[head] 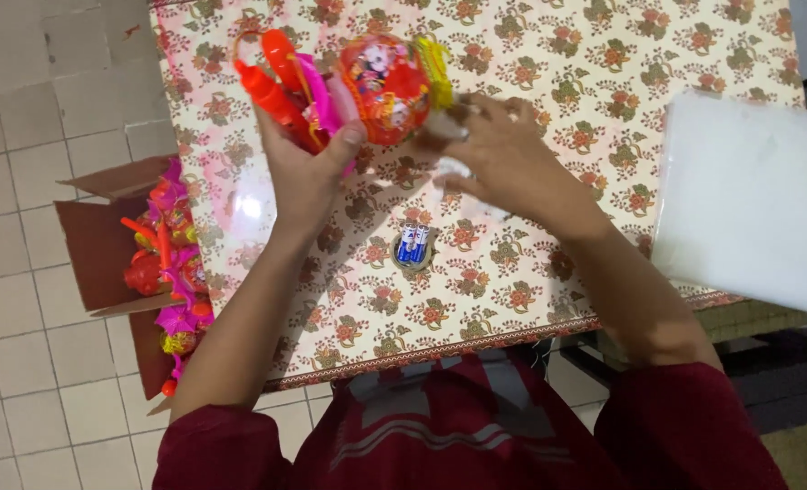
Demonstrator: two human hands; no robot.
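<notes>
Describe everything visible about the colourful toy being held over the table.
The toy lantern is glossy plastic: a round red printed body, a yellow part at its right, pink pieces and an orange-red handle at its left. It is held tilted above the floral tablecloth. The left hand grips it from below; the right hand touches its right end.

Person's wearing a dark red short-sleeved shirt (440, 436) with pale grey wavy stripes across the front; forearms are bare, no rings or watch on either of the hands.
</notes>
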